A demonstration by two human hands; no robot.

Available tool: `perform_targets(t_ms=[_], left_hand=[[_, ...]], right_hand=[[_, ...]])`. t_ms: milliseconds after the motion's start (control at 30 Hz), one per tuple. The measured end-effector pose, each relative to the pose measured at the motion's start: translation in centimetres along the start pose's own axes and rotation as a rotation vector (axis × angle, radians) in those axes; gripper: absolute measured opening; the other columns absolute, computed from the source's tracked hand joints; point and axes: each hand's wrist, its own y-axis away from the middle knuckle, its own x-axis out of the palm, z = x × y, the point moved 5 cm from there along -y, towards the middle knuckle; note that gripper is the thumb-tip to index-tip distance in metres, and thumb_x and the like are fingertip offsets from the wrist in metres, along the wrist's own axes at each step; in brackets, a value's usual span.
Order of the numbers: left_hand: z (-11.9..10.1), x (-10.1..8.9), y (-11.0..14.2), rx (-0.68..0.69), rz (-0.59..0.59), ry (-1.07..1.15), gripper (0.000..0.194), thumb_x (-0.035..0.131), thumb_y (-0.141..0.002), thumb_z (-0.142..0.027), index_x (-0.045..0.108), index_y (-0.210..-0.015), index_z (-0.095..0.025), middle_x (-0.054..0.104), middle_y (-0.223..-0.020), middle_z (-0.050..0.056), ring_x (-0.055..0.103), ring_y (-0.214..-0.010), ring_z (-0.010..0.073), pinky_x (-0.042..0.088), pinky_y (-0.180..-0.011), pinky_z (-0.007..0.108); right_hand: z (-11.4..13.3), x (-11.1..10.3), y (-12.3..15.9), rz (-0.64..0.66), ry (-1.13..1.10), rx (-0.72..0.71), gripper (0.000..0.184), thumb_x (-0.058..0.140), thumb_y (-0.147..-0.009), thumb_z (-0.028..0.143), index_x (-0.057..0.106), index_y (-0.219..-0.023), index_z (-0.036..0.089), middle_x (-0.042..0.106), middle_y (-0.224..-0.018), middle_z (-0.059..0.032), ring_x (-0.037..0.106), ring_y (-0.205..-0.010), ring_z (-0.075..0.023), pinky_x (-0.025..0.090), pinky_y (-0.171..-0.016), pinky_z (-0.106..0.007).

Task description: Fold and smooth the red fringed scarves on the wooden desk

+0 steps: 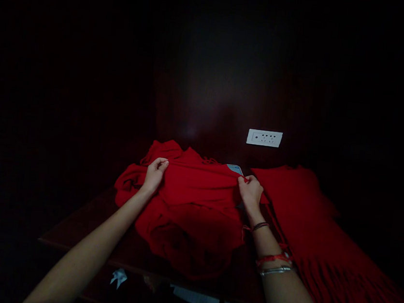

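Pinched edge: your left hand (pixel 155 173) and right hand (pixel 251 191) each close thumb and fingers on the red cloth (pixel 198 185).
Taut span: hold both pinches level and draw evenly outward; that should flatten the creases between them.
Loose folds: the cloth stretches between your hands, and red fabric lies bunched nearer you on the dark table (pixel 87 226).
Fringed cloth (pixel 314 222): beside your right arm; best not to snag it.
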Motion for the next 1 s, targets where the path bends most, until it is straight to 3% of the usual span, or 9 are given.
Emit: perform_targets(t_ms=[200,300,400,467,600,667,767,867,1000], left_hand=[[0.4,3.5,2.7,0.037,0.390,-0.142,0.018,0.050,-0.067,-0.035,0.048,-0.068,-0.016,0.051,-0.069,-0.002,0.047,-0.071,0.0124,0.036,-0.072,0.025],[0.0,4.7,3.9,0.024,0.556,-0.138,0.020,0.056,-0.061,-0.034,0.049,-0.069,-0.017,0.052,-0.070,-0.002,0.049,-0.072,0.0125,0.037,-0.075,0.026],[-0.3,4.3,3.7,-0.002,0.584,-0.045,0.022,0.060,-0.056,-0.029,0.053,-0.072,-0.016,0.055,-0.078,0.000,0.050,-0.080,0.0140,0.036,-0.079,0.026],[-0.1,3.1,2.7,-0.050,0.436,0.048,0.023,0.059,-0.057,-0.030,0.054,-0.075,-0.017,0.056,-0.082,0.001,0.051,-0.082,0.0150,0.037,-0.078,0.027],[1.4,0.6,1.3,-0.158,0.104,0.208,0.028,0.058,-0.057,-0.033,0.051,-0.079,-0.018,0.057,-0.082,0.001,0.053,-0.079,0.0148,0.040,-0.072,0.026],[1.8,0.7,1.3,-0.162,0.138,0.207,0.028,0.059,-0.056,-0.034,0.052,-0.078,-0.017,0.057,-0.081,0.001,0.053,-0.078,0.0147,0.040,-0.072,0.026],[1.5,2.1,1.9,-0.100,0.314,0.110,0.024,0.059,-0.059,-0.034,0.054,-0.074,-0.017,0.058,-0.077,0.001,0.053,-0.076,0.0152,0.041,-0.071,0.026],[0.2,3.6,2.8,0.044,0.449,0.004,0.018,0.054,-0.066,-0.032,0.056,-0.076,-0.017,0.059,-0.078,0.002,0.054,-0.077,0.0154,0.041,-0.073,0.026],[-2.5,5.0,4.6,0.277,0.615,-0.045,0.020,0.043,-0.077,-0.027,0.059,-0.081,-0.017,0.061,-0.085,0.003,0.054,-0.083,0.0146,0.038,-0.079,0.026]], right_hand=[[0.8,1.1,1.0,0.077,-0.027,-0.242,0.020,0.049,-0.061,0.016,0.053,-0.080,0.015,0.055,-0.086,-0.0085,0.052,-0.078,-0.0176,0.038,-0.070,-0.025],[1.4,2.5,1.9,0.275,-0.161,-0.272,0.030,0.055,-0.059,0.022,0.052,-0.089,0.017,0.057,-0.082,-0.0042,0.053,-0.075,-0.0165,0.039,-0.068,-0.025],[1.2,3.5,2.0,0.429,-0.239,-0.251,0.017,0.058,-0.058,0.024,0.057,-0.074,0.019,0.059,-0.070,-0.0016,0.054,-0.070,-0.0166,0.038,-0.067,-0.025],[0.6,3.2,1.2,0.370,-0.344,-0.181,0.008,0.055,-0.060,0.026,0.057,-0.063,0.019,0.059,-0.064,-0.0013,0.054,-0.069,-0.0168,0.038,-0.067,-0.026],[-1.8,1.1,-1.1,0.018,-0.807,-0.043,0.027,0.047,-0.064,0.039,0.056,-0.074,0.016,0.060,-0.074,-0.0029,0.052,-0.071,-0.0156,0.039,-0.065,-0.027],[-3.3,0.3,-1.7,-0.105,-0.901,0.057,0.031,0.045,-0.065,0.038,0.055,-0.081,0.013,0.058,-0.077,-0.0049,0.052,-0.071,-0.0156,0.040,-0.066,-0.028],[-4.9,-0.9,-1.5,-0.214,-0.672,0.189,0.036,0.048,-0.061,0.027,0.052,-0.093,0.011,0.056,-0.085,-0.0089,0.052,-0.078,-0.0194,0.040,-0.071,-0.033],[-2.6,-1.8,-0.5,-0.178,-0.366,-0.075,0.050,0.049,-0.059,0.017,0.045,-0.109,0.015,0.048,-0.106,-0.0118,0.044,-0.098,-0.0231,0.034,-0.083,-0.038],[4.3,0.8,3.7,0.351,-0.340,-0.754,0.057,0.049,-0.067,0.019,0.034,-0.122,0.021,0.038,-0.122,-0.0069,0.035,-0.111,-0.0171,0.028,-0.091,-0.031]])
